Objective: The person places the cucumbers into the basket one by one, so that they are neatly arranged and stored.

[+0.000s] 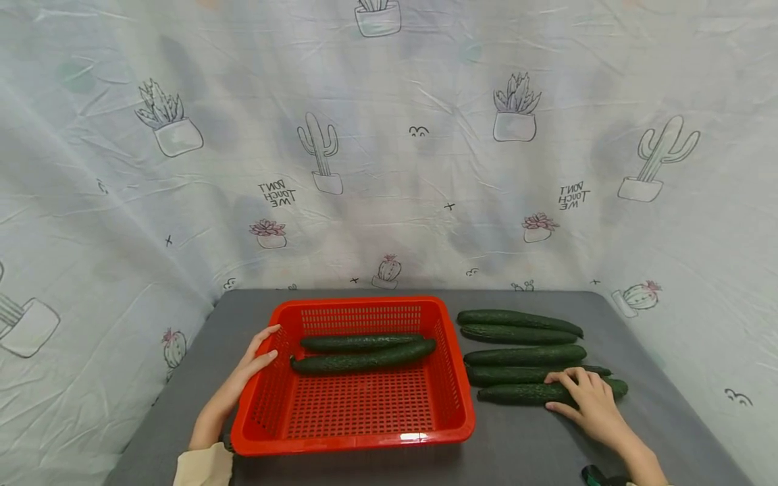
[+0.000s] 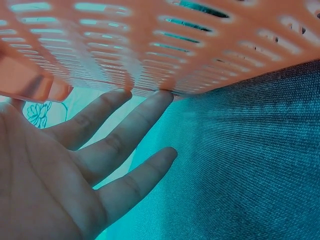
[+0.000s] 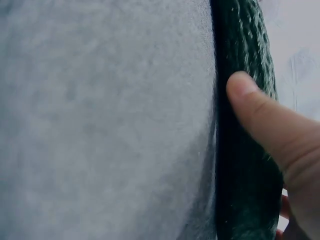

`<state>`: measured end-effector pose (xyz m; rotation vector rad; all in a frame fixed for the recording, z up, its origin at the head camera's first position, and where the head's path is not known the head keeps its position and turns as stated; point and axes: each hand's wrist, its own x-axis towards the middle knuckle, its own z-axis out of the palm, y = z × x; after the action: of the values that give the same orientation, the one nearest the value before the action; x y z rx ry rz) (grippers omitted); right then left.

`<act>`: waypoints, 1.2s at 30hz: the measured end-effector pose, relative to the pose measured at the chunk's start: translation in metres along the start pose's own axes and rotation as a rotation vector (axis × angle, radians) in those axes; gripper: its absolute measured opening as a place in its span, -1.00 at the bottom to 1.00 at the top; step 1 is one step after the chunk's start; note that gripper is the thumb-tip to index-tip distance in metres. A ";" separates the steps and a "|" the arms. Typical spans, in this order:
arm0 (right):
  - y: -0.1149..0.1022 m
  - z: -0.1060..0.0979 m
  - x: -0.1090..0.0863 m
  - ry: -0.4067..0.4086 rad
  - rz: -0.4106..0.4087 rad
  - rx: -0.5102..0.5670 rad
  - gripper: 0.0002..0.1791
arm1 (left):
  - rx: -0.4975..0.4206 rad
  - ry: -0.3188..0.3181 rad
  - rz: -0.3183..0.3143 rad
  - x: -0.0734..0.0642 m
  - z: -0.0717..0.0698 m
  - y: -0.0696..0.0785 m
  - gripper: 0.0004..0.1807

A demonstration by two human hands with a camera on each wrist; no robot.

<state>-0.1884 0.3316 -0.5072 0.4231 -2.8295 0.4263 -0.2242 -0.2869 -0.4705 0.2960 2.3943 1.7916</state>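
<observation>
A red plastic basket [image 1: 358, 442] with slotted walls stands on the grey table and holds two long dark-green cucumbers [image 1: 365, 358]. My left hand [image 1: 252, 364] holds its left rim, with thumb and forefinger over the edge. In the left wrist view the other fingers [image 2: 135, 125] spread along the outer slotted wall. To the right of the basket my right hand [image 1: 586, 401] grips the nearest cucumber [image 1: 516, 393] of a row. Its thumb [image 3: 250, 100] presses the near side in the right wrist view, while the fingers reach over the far side.
Several more cucumbers [image 1: 523, 355] lie side by side behind the gripped one, roughly parallel to the table's back edge. A pale cloth printed with cacti [image 1: 450, 162] hangs behind and at both sides of the grey tabletop [image 1: 510, 445].
</observation>
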 end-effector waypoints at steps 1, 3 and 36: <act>0.000 0.000 -0.001 -0.004 -0.003 0.003 -0.62 | 0.000 -0.002 0.003 0.000 0.000 0.000 -0.40; -0.002 0.000 -0.003 -0.022 -0.003 0.012 -0.64 | 0.001 -0.004 0.008 0.000 0.000 0.000 -0.41; -0.032 -0.056 0.019 -0.040 0.065 -0.057 -0.53 | -0.014 -0.010 0.004 0.000 -0.002 -0.001 -0.40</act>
<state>-0.1843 0.3153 -0.4423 0.3321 -2.8927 0.3528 -0.2247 -0.2889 -0.4713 0.3075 2.3748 1.8041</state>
